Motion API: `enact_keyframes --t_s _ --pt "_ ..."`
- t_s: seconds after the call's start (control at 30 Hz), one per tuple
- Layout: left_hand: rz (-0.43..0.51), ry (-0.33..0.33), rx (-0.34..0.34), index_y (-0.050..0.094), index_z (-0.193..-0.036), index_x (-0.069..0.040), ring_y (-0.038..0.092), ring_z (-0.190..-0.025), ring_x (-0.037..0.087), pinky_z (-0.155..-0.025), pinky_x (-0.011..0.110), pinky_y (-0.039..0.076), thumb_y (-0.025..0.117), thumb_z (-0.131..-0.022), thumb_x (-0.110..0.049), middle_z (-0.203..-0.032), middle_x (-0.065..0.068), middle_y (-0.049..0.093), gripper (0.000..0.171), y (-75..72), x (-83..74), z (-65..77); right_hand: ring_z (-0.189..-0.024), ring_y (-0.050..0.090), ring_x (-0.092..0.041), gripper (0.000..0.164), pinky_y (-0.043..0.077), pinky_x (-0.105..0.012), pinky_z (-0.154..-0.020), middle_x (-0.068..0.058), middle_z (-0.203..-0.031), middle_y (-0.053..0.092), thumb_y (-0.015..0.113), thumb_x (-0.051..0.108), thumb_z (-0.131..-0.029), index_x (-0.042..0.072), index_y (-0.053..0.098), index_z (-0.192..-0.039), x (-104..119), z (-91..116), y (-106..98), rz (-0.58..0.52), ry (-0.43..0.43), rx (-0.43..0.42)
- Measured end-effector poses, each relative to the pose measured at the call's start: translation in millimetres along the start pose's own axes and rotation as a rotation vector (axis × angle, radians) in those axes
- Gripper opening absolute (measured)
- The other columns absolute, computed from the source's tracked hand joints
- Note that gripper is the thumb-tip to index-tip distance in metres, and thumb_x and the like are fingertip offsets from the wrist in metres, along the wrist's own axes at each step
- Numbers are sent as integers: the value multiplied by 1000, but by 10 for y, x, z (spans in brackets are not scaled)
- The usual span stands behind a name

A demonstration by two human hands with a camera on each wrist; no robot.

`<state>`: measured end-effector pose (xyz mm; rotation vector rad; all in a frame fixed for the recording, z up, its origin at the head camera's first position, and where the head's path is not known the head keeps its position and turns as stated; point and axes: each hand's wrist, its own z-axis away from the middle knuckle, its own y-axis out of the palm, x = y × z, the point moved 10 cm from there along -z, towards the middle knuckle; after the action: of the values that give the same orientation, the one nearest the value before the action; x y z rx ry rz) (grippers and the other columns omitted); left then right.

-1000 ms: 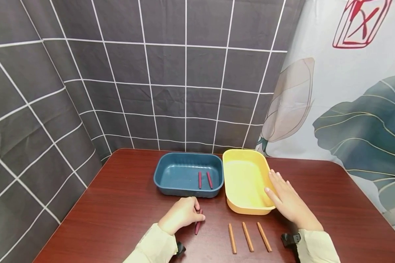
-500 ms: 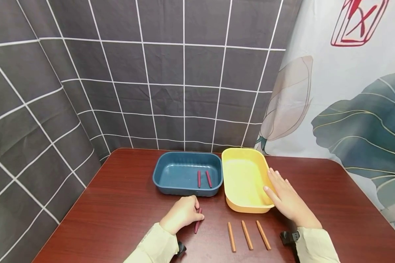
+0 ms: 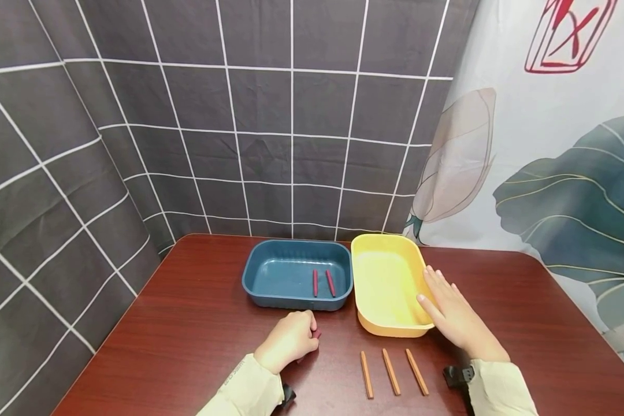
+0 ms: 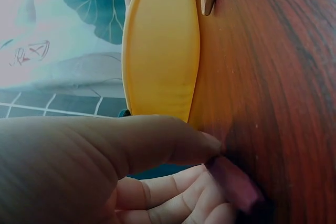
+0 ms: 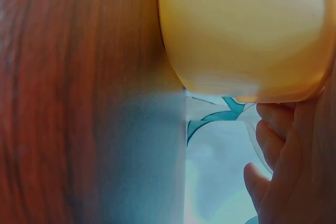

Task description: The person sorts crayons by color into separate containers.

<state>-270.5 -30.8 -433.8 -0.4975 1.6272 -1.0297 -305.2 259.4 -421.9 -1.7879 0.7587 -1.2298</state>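
Note:
My left hand (image 3: 289, 340) is low over the table in front of the blue bin, pinching a dark red stick (image 4: 237, 186) between thumb and fingers. In the head view most of that stick is hidden by the hand. Two more dark red sticks (image 3: 315, 283) lie in the right part of the blue bin (image 3: 296, 303). My right hand (image 3: 455, 315) rests on the right rim of the yellow bin (image 3: 390, 331), fingers straight, thumb reaching over its inside edge. The right wrist view shows the yellow bin's outer wall (image 5: 247, 40) close up, fingers beside it.
Three orange-brown wooden sticks (image 3: 390, 372) lie side by side on the red-brown table (image 3: 197, 335), in front of the yellow bin. The two bins stand against each other near the back edge. A dark grid-patterned cloth (image 3: 260, 156) hangs behind, with a white leaf-print one (image 3: 551, 173) at right.
The dark red stick at my left hand has turned and slid further under the fingers, so less of it shows. My right hand stays on the yellow bin.

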Motion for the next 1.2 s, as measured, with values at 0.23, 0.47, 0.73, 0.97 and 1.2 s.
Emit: enact_keyframes --t_s 0.23,0.47,0.73,0.97,1.2 --pt "-52 37 -41 55 -71 -15 45 -59 6 -56 24 40 69 -76 -7 -64 -9 47 18 -31 -40 10 -150 19 -47 69 15 -66 -118 -26 -163 24 49 37 -106 -5 27 -157 11 6 -8 -3 4 4" --pt "10 82 -49 56 -77 -13 46 -67 9 -61 24 41 68 -75 -5 -69 -6 48 15 -62 -81 10 -150 18 -47 69 15 -66 -118 -26 -163 23 48 37 -106 -5 26 -157 9 1 1 -8 6 10" --pt "202 41 -14 64 -89 -8 61 -76 11 -70 25 50 65 -81 -3 -78 -1 65 10 -133 -57 -41 -150 17 -47 69 14 -66 -118 -26 -163 22 48 38 -107 -5 26 -157 3 -3 -11 -13 -2 3" --pt "451 -20 23 67 -98 0 61 -63 6 -62 22 50 64 -85 -2 -81 1 68 13 -165 18 -91 -150 17 -48 69 15 -67 -117 -26 -163 23 47 38 -107 -5 26 -157 -13 -7 -3 -3 -8 -3" --pt "780 -54 33 61 -110 14 69 -79 22 -73 31 60 62 -92 0 -95 25 71 22 -209 66 -126 -151 17 -46 69 15 -66 -118 -26 -163 23 47 38 -107 -5 27 -157 -2 2 -7 -5 -12 -9"
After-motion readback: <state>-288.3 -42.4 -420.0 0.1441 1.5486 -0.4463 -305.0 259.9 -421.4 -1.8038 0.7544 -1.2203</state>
